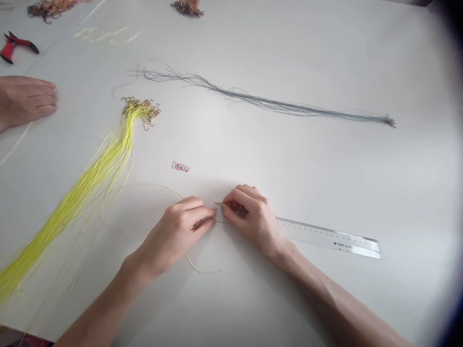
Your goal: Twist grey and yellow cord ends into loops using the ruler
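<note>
Small hook (217, 204) on yellow line (155, 186) is pinched in narrow grip by left hand (176, 233) and right hand (251, 218); slackened pressure could drop it or prick fingers.

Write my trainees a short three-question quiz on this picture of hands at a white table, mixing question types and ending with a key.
1. Which is closer to the clear plastic ruler: the left hand or the right hand?
2. True or false: the red-handled pliers lie nearer to the other person's hand than to the ruler.
3. Fill in the blank: the thin line pinched between the two hands is coloured ____.

Key: 1. the right hand; 2. true; 3. yellow.
</note>
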The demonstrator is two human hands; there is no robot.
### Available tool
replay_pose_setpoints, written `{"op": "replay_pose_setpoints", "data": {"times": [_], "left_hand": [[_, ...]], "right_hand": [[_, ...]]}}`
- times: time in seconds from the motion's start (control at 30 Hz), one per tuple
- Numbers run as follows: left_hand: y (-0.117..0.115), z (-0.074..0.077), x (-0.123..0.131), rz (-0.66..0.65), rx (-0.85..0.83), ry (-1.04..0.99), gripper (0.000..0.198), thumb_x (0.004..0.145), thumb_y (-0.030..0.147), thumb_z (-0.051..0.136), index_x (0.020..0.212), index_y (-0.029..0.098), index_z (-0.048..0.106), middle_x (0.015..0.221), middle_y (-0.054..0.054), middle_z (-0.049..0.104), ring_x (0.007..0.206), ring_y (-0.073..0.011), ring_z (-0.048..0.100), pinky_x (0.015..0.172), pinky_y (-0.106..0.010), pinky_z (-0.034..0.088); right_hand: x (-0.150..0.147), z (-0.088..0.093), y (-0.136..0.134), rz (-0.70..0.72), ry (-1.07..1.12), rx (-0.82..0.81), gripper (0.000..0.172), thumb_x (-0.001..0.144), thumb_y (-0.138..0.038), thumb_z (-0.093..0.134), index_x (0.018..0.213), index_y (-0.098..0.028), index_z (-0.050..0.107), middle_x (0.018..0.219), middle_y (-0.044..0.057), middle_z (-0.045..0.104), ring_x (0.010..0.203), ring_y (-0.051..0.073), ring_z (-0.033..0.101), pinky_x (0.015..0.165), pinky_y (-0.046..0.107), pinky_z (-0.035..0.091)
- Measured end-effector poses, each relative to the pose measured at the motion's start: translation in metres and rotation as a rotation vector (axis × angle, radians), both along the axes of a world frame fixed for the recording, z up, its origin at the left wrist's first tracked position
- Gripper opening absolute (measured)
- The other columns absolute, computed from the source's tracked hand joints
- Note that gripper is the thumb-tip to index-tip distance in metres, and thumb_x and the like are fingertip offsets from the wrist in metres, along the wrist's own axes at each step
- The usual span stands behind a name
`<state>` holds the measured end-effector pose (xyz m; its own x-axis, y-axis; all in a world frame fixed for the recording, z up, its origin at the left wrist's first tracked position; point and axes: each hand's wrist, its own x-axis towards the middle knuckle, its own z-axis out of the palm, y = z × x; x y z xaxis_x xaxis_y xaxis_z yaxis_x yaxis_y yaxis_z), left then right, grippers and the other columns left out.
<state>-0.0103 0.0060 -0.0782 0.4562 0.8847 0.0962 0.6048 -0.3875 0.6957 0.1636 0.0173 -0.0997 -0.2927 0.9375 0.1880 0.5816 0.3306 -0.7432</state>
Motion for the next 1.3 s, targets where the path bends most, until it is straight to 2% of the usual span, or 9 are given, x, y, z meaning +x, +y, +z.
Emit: {"op": "replay_pose_setpoints", "data": {"times": [0.77,1.1,1.3], "left_hand": [[0.0024,0.0011,0.0004,0.056,-0.115,0.024,0.017,0.077,0.007,0.054,0.065,0.016,0.062,0.058,0.005,0.029,0.051,-0.0069,0.028,0.047,-0.021,0.024],[0.0033,0.0016,0.0,0.05,-0.118,0.053,0.017,0.078,0.011,0.052,0.065,0.016,0.06,0.057,0.004,0.031,0.052,-0.0075,0.03,0.048,-0.021,0.026],[0.0029,0.0081,-0.0008,0.015,-0.055,0.113,0.017,0.081,0.012,0.051,0.068,0.016,0.061,0.062,0.003,0.047,0.057,-0.0093,0.043,0.052,-0.021,0.036]], "right_hand": [[-0.0009,-0.0007,0.0016,0.0,0.001,-0.003,0.016,0.075,-0.007,0.05,0.064,-0.018,0.046,0.061,-0.004,0.047,0.058,0.01,0.041,0.067,0.025,0.035],[-0.0026,-0.0015,0.0022,-0.006,-0.003,-0.023,0.014,0.073,-0.008,0.049,0.064,-0.018,0.047,0.061,-0.004,0.046,0.058,0.01,0.04,0.068,0.024,0.034],[-0.0038,-0.0055,0.0033,-0.006,0.002,0.004,0.012,0.071,-0.009,0.048,0.063,-0.018,0.046,0.06,-0.004,0.045,0.058,0.01,0.04,0.067,0.025,0.034]]}}
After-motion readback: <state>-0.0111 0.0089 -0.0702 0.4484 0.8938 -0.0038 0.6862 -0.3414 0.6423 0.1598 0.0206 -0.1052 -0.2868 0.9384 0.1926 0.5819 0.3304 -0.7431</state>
